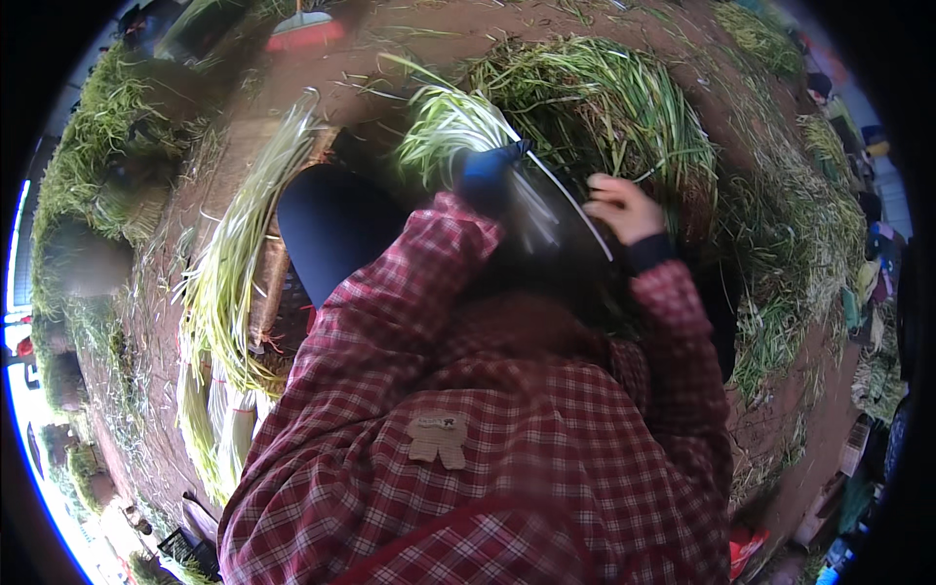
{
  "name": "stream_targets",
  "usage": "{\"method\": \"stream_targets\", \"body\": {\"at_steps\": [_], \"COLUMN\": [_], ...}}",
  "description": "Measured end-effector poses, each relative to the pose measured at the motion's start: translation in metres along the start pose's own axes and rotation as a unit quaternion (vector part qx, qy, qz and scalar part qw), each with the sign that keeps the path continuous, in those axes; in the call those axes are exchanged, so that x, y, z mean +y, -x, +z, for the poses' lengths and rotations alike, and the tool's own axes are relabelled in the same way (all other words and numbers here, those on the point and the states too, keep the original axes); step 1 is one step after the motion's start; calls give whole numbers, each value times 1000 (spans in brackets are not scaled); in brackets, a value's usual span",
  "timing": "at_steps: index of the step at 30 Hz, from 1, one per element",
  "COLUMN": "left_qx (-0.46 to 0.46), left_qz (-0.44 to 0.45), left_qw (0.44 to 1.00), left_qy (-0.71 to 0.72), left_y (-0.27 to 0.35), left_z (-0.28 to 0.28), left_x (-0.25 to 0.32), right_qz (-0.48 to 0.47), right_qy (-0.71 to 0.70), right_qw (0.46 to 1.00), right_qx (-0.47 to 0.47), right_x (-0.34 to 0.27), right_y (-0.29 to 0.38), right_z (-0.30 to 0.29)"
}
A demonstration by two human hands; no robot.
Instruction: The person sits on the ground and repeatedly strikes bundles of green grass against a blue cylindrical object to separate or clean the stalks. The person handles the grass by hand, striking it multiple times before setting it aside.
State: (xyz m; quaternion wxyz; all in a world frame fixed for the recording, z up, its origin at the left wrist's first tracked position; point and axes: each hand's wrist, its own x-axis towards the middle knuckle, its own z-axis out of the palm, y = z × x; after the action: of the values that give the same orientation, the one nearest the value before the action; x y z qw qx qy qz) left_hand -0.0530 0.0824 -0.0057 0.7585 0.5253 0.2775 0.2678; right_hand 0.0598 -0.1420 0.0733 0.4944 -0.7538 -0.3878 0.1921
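My left hand (488, 175), in a dark blue glove, is shut around a bunch of pale green-white leafy stalks (457, 121), their tops fanning up and left and their lower ends pointing down right. One long white stalk (567, 191) slants out from the bunch towards my bare right hand (625, 208). That hand is blurred, its fingers curled, just right of the stalk; whether it holds anything cannot be told. Beyond both hands lies a big heap of green stalks (621, 95). At my left, long yellow-green stalks (227, 270) lie over a wooden board (269, 292).
Banded bundles of pale stalks (238, 431) lie at lower left. A red dustpan or broom head (306, 33) is on the earthen floor at the top. Piles of greens (95, 146) line the far left, and loose leaves (797, 212) are strewn at right. A black crate (183, 552) stands bottom left.
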Motion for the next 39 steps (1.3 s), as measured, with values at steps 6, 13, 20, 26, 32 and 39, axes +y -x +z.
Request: {"method": "stream_targets", "body": {"at_steps": [6, 13, 20, 26, 32, 39], "left_qx": [-64, -72, -93, -92, -94, -196], "left_qz": [-97, -47, -96, -165, -263, -61], "left_qw": [989, 996, 989, 963, 942, 977], "left_qy": [95, 4, 59, 194, 185, 59], "left_y": [13, 27, 30, 27, 34, 30], "left_z": [11, 35, 41, 46, 44, 36], "left_x": [-15, -31, -50, -38, -16, -12], "right_qz": [190, 68, 202, 236, 85, -101], "right_qy": [-184, -145, -325, -497, 191, 337], "right_qw": [964, 984, 916, 814, 972, 933], "right_qx": [-7, 81, 121, 185, -104, 75], "right_x": [11, 26, 28, 41, 41, 45], "right_y": [-6, -32, -54, -15, 35, -13], "right_z": [74, 57, 59, 38, 40, 18]}}
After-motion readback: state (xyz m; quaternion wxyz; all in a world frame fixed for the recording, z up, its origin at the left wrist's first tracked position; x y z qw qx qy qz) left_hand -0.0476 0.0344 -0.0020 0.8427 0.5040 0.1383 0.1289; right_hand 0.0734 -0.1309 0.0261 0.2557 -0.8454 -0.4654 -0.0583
